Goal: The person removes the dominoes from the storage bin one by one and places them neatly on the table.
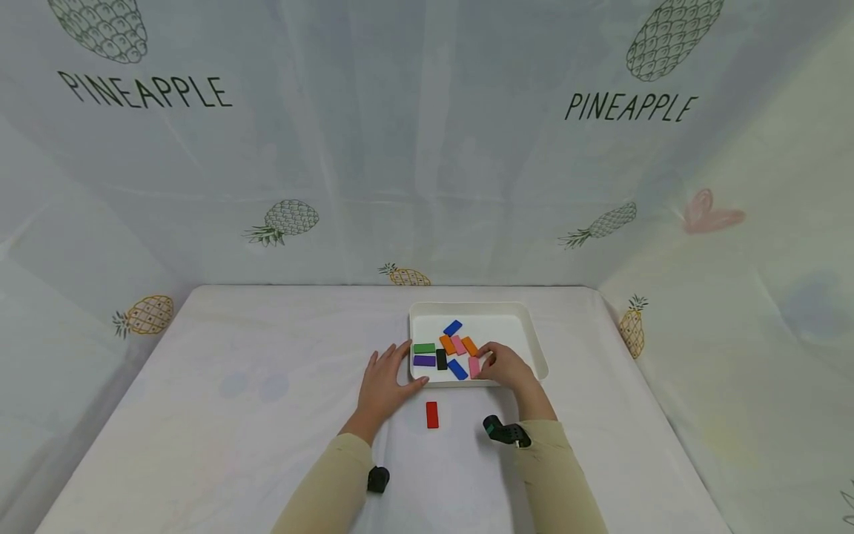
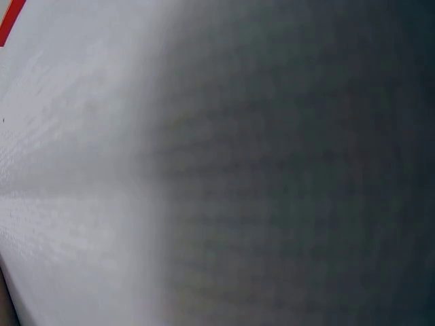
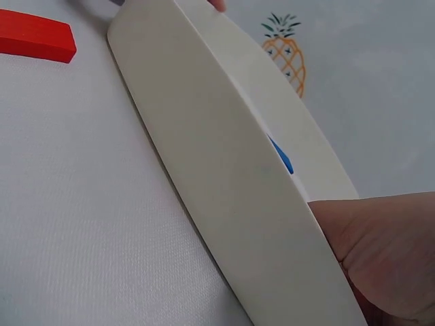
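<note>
In the head view a white tray point(image 1: 514, 315) holds several small coloured blocks. My left hand point(image 1: 383, 386) touches the tray's left front corner, with fingers spread and the thumb along the front rim. Inside the tray, the bent fingers and thumb of my right hand point(image 1: 508, 367) pinch a pink block point(image 1: 474, 367) near the front wall. Just behind that block lies an orange block point(image 1: 470, 346). The right wrist view shows the hand point(image 3: 394, 251) reaching over the tray wall point(image 3: 224, 176), which hides its fingertips. The left wrist view is mostly dark and blurred.
A red block point(image 1: 432, 415) lies on the white cloth in front of the tray. Green point(image 1: 424, 348), purple point(image 1: 424, 361), black point(image 1: 441, 360) and blue point(image 1: 457, 369) blocks sit at the tray's left and front. A pineapple-print curtain point(image 1: 427, 148) stands behind the table.
</note>
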A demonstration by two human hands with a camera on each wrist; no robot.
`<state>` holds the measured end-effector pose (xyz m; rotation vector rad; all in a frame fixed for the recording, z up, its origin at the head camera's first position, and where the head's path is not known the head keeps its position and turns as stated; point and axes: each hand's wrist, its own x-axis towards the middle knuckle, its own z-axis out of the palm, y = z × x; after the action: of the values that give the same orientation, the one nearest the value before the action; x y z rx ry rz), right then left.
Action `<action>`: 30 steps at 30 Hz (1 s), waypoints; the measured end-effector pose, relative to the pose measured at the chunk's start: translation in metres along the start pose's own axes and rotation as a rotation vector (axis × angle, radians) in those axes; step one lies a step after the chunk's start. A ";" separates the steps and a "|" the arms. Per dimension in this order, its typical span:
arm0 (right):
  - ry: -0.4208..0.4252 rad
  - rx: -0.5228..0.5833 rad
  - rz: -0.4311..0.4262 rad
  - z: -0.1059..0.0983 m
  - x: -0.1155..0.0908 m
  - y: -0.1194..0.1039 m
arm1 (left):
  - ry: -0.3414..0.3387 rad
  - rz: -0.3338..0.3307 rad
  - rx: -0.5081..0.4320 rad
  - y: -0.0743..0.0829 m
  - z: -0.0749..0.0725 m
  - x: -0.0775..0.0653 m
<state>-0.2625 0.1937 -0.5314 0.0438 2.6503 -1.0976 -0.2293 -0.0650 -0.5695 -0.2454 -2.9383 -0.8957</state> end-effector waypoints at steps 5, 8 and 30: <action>0.001 0.011 -0.005 0.001 0.001 0.000 | 0.002 0.000 -0.001 0.000 0.000 0.000; 0.001 0.010 -0.005 0.001 0.000 -0.001 | 0.001 0.002 -0.005 0.001 -0.001 -0.001; 0.060 0.009 -0.021 0.004 -0.007 0.002 | -0.014 0.001 0.000 -0.001 0.001 0.001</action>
<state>-0.2549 0.1930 -0.5336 0.0519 2.7049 -1.1316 -0.2306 -0.0652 -0.5712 -0.2537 -2.9511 -0.8979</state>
